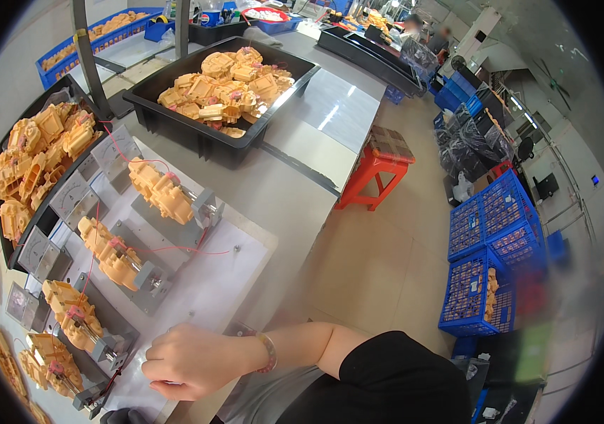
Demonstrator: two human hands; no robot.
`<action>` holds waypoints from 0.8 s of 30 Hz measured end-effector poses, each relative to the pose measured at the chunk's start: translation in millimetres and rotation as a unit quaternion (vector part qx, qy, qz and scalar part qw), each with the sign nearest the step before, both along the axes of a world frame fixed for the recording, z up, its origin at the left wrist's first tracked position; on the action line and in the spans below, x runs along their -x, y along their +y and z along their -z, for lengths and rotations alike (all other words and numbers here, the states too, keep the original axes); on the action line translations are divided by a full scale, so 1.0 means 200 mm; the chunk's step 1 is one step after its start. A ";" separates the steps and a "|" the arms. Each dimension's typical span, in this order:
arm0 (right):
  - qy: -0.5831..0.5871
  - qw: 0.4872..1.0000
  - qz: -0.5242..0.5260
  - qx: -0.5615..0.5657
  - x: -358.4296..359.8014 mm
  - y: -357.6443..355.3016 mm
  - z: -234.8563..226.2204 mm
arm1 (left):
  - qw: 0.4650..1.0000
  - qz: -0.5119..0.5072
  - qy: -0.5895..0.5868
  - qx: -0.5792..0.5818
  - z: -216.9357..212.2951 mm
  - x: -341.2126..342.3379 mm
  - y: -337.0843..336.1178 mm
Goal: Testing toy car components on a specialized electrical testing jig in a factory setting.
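Below the hand (192, 362), its fingers stay hidden.

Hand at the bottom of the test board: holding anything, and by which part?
Cannot tell. The hand is loosely closed over the near edge of the white test board, beside the nearest yellow gearbox; its fingertips are hidden. No other hand is visible.

Beyond my test board, a black tray (175, 120) heaped with orange plastic housings (228, 88) sits at the far end of my desk (295, 191). A second black tray (37, 212) of the same parts lines my left. An orange stool (380, 159) stands on the floor just beside the desk. To my right, stacked blue crates (493, 226) hold small parts. More trays and blue bins (97, 35) fill the benches behind.
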State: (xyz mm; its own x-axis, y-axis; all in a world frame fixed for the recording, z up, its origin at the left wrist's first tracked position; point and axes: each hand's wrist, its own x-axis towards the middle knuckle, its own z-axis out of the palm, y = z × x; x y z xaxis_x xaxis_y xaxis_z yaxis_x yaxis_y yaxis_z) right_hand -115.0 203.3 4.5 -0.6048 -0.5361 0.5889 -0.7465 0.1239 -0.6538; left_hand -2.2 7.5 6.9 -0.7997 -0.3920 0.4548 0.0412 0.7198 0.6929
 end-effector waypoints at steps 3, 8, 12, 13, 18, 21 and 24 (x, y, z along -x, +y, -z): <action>0.002 1.000 0.001 -0.004 0.00 0.00 0.00 | 0.999 0.002 0.009 0.031 0.01 0.00 0.00; 0.000 1.000 -0.003 -0.004 0.00 0.00 0.00 | 0.996 0.011 0.044 0.081 0.01 0.00 -0.01; 0.003 1.000 0.003 -0.008 0.00 0.00 0.00 | 0.994 0.001 0.043 0.097 0.00 0.00 0.00; 0.001 1.000 -0.002 -0.005 0.00 0.00 0.00 | 0.994 0.004 0.043 0.096 0.00 0.00 0.00; 0.002 1.000 -0.002 -0.001 0.00 0.00 0.00 | 0.994 0.008 0.046 0.097 0.00 0.00 0.00; 0.007 1.000 0.005 0.004 0.00 0.00 0.00 | 0.996 -0.002 0.028 0.081 0.00 0.00 0.01; 0.005 1.000 0.002 -0.001 0.00 0.00 0.00 | 0.996 0.005 0.038 0.075 0.00 0.00 0.01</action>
